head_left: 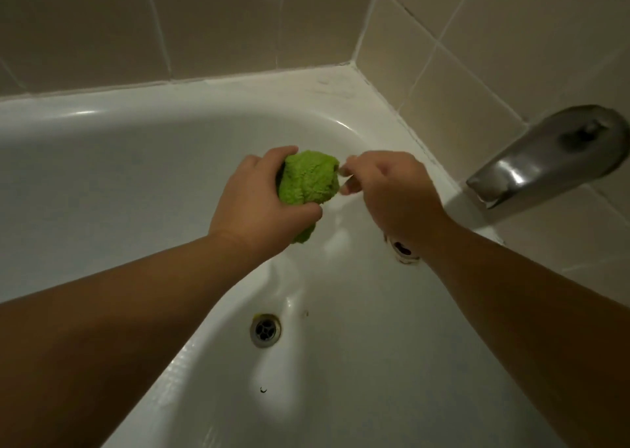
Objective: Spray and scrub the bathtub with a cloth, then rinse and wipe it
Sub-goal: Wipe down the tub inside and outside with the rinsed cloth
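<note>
Both hands over the white bathtub (102, 161), above its far end near the corner. Left hand (259, 205) grasps a bunched green cloth (308, 181), thumb and fingers curled round it, a tail of cloth hanging below the palm. Right hand (392, 188) just beside the cloth's right edge, fingertips at it, looks like a pinch but the contact is blurred, cannot tell for sure. Metal spout (545, 154) on the tiled wall (211, 21) at right. Drain (265, 330) in the tub floor below the arms; overflow hole (404, 248) partly behind right wrist.
</note>
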`<state>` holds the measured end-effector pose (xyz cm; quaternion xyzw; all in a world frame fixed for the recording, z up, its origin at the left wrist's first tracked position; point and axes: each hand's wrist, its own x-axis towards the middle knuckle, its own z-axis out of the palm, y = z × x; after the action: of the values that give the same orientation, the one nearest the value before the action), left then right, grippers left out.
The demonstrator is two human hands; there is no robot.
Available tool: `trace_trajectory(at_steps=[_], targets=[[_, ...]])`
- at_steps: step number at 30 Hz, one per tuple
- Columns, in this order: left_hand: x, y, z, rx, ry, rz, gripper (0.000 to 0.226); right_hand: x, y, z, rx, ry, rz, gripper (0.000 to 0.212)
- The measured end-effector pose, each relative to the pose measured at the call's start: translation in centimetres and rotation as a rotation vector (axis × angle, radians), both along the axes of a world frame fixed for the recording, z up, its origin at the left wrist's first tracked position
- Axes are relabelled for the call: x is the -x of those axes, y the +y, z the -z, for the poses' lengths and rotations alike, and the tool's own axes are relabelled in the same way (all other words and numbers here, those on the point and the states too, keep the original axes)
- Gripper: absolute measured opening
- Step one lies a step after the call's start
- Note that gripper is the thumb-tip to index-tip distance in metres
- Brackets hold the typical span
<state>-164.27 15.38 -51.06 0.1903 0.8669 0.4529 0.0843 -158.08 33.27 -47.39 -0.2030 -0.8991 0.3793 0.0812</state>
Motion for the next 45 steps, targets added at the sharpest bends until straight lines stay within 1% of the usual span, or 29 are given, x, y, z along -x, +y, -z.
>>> trace_trajectory(at_steps=[2,3,5,8,9,11,13,15,17,18,20,22,23,26,27,28,30,32,33,34,35,37,38,39,41,43,45], targets=[[0.1,0.7,0.3,-0.121,-0.141,-0.072,0.080,1.1,3.4,0.3,-0.311,0.078,0.024,0.029],[0.1,1.2,0.6,-0.197,-0.215,-0.106,0.075,1.5,4.9,0.6,-0.430,0.048,-0.017,0.030],[0.0,2.1,1.1,-0.291,-0.282,-0.152,0.063,2.0,7.3,1.3,-0.555,-0.083,-0.122,0.043],[0.5,4.3,2.2,-0.335,-0.316,-0.212,0.048,2.8,8.6,2.0,-0.608,-0.171,-0.233,0.057],[0.7,5.1,2.6,-0.343,-0.332,-0.242,0.043,3.0,8.7,2.2,-0.606,-0.173,-0.251,0.059],[1.1,7.1,3.4,-0.389,-0.362,-0.308,0.037,3.2,9.2,2.7,-0.639,-0.111,-0.276,0.058],[1.5,9.1,4.2,-0.427,-0.340,-0.370,0.038,3.3,9.5,3.0,-0.653,-0.037,-0.288,0.055],[1.4,11.0,4.7,-0.470,-0.303,-0.429,0.048,3.4,9.4,2.8,-0.623,-0.020,-0.289,0.054],[1.0,12.5,5.0,-0.550,-0.291,-0.515,0.060,3.5,9.1,2.7,-0.593,-0.045,-0.288,0.054],[0.6,13.1,5.0,-0.582,-0.290,-0.568,0.062,3.5,9.1,2.8,-0.596,-0.066,-0.289,0.055],[0.0,14.1,5.3,-0.591,-0.267,-0.650,0.054,3.5,9.2,2.9,-0.626,-0.095,-0.298,0.057],[-0.4,15.1,5.5,-0.560,-0.252,-0.633,0.051,3.6,9.2,2.9,-0.650,-0.089,-0.302,0.058],[-0.6,15.5,5.6,-0.541,-0.273,-0.588,0.056,3.6,9.3,2.9,-0.654,-0.081,-0.301,0.058],[-1.0,15.4,6.2,-0.449,-0.334,-0.385,0.083,3.8,9.3,2.9,-0.649,-0.065,-0.300,0.058],[-0.9,14.8,6.5,-0.407,-0.326,-0.320,0.085,3.8,9.3,2.9,-0.649,-0.063,-0.304,0.059],[-0.6,14.1,6.7,-0.382,-0.309,-0.269,0.082,3.8,9.3,2.9,-0.650,-0.062,-0.305,0.059],[0.0,12.9,6.6,-0.403,-0.239,-0.219,0.070,3.9,9.2,2.8,-0.648,-0.065,-0.296,0.059],[0.5,12.9,6.4,-0.445,-0.140,-0.221,0.063,3.9,9.1,3.0,-0.649,-0.057,-0.278,0.059],[0.7,13.1,6.5,-0.455,-0.126,-0.246,0.061,3.9,9.2,3.1,-0.650,-0.044,-0.269,0.058],[0.8,13.4,7.0,-0.451,-0.153,-0.280,0.058,3.9,9.2,3.2,-0.654,-0.029,-0.265,0.058],[0.8,13.7,7.8,-0.424,-0.224,-0.316,0.054,4.0,9.2,3.3,-0.662,-0.017,-0.262,0.057],[0.1,13.9,9.4,-0.328,-0.467,-0.334,0.040,4.0,9.2,3.4,-0.682,-0.004,-0.264,0.056],[-0.5,13.8,9.7,-0.298,-0.535,-0.301,0.035,4.0,9.2,3.5,-0.687,-0.002,-0.266,0.056],[-1.1,13.8,9.6,-0.311,-0.527,-0.258,0.033,4.0,9.1,3.4,-0.688,-0.001,-0.261,0.056],[-1.1,13.9,8.0,-0.412,-0.362,-0.197,0.036,4.1,9.1,3.3,-0.688,-0.001,-0.245,0.056],[0.1,13.8,6.3,-0.469,-0.166,-0.231,0.041,4.0,9.2,3.4,-0.682,-0.007,-0.243,0.057],[1.7,13.6,6.2,-0.430,-0.027,-0.328,0.045,4.0,9.1,3.3,-0.685,0.004,-0.237,0.058]])
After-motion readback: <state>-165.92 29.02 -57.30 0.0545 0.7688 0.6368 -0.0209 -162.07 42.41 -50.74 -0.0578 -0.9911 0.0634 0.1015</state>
